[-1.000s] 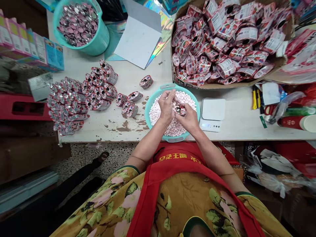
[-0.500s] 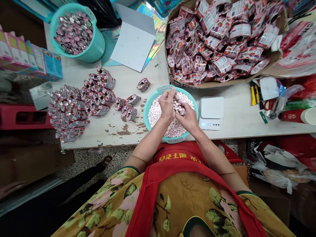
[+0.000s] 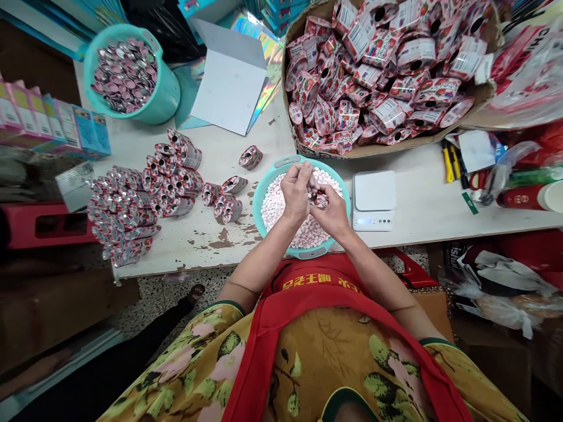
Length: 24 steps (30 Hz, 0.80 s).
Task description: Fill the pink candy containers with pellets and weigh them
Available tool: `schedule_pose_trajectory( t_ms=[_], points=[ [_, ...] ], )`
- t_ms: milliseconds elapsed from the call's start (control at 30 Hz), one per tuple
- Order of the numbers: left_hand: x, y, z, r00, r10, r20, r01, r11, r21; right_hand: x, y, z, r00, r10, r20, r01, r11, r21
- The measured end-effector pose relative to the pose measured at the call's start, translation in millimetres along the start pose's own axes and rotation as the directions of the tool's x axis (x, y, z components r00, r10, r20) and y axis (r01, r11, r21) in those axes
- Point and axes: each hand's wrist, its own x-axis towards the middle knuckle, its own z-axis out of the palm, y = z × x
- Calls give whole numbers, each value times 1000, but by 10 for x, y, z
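Note:
Over a turquoise basin (image 3: 257, 214) of small white and pale pink candies (image 3: 273, 202), both my hands are close together. My right hand (image 3: 333, 212) grips a small red-and-white printed candy packet (image 3: 320, 201) with a dark round hole. Fingers bunched, my left hand (image 3: 296, 189) holds a few candies right by that hole; how many is hidden. Left of the basin, several similar packets (image 3: 234, 184) stand apart from a larger cluster of them (image 3: 176, 181). A white digital scale (image 3: 375, 192) lies to the right of the basin.
A cardboard box (image 3: 352, 153) heaped with packets stands behind the basin. At the back left is a turquoise bucket (image 3: 165, 94) of small round metallic pieces. A yellow cutter (image 3: 447, 163) and a red cup (image 3: 521, 197) lie right. Another person's arm (image 3: 37, 370) shows lower left.
My left hand stays bunched over the packet, with fewer candies showing between my hands. My right hand keeps its grip on the packet. The whole view has shifted slightly.

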Motion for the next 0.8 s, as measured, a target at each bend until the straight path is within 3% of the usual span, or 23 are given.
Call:
schedule_pose_trajectory(
  t_ms=[200,300,400,433,500,567,633,700,800],
  points=[
    [57,37,40,998,-49,34,50,999,-16,51,71,-19,1000,17,-5,-17,996,84],
    [221,33,-119,997,43,-56,-41,998,41,35,94,-131,1000,14,7,-15,984,180],
    [415,-122,-400,981,173,-82,-137,934,330,-16,215,-420,999,7,-44,4,969,248],
    [463,-206,-489,982,187,-24,-153,863,481,-24,306,-544,995,20,-97,4,972,235],
    [515,-390,-620,976,141,163,-216,634,743,-4,580,-790,964,66,-256,-22,985,174],
    [512,-548,-671,950,44,310,-302,390,870,57,934,-983,912,105,-396,-73,993,96],
    [476,-645,-663,939,-15,343,-331,225,916,124,1266,-1095,884,112,-455,-113,993,24],
    [433,-682,-636,945,-60,323,-314,118,942,171,1466,-1152,887,95,-452,-129,991,-45],
    [382,-691,-621,940,-147,308,-306,36,951,302,1415,-1265,882,16,-471,-104,981,-162]
  ],
)
